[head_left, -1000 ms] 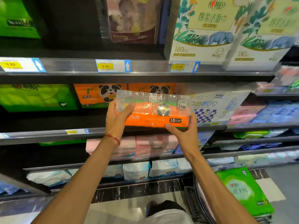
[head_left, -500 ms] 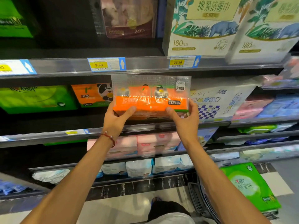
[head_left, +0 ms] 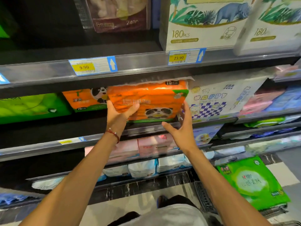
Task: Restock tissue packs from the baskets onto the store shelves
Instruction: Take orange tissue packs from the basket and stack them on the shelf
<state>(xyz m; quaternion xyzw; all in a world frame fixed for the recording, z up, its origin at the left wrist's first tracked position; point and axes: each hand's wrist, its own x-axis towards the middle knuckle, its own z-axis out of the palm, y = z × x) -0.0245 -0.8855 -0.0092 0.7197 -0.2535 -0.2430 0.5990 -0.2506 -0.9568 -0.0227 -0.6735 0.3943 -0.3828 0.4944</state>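
Head view: the orange panda pack [head_left: 147, 101] sits just above mid-frame at 12 o'clock. It is tilted, with its top edge tucked under the upper rail [head_left: 138, 62] and its green bottom strip right at the lip of the shelf [head_left: 40, 146]. The left hand [head_left: 118, 115] grips the pack's lower left corner, thumb laid across the front face and the rest of the hand underneath. The right hand [head_left: 180, 132] is spread wide and holds nothing. Its fingers [head_left: 185, 114] stand along the pack's right edge at 3 o'clock, but I can't tell if they touch it.

I judge this to be the seating step, and the slot looks snug. A second orange pack [head_left: 84, 99] sits just beside it at 9 o'clock and a white checked pack [head_left: 219, 98] at 3 o'clock. I'd bring the bottom edge over the lip first, then push flat and square with the open right palm so the crinkly top seam doesn't snag under the rail. The left thumb should come off the face only once the base bears on the shelf. The wrap looks slick, so a one-sided shove could twist the pack against its neighbours.

At 5 o'clock a green pack [head_left: 250, 181] lies in the basket [head_left: 201, 194].
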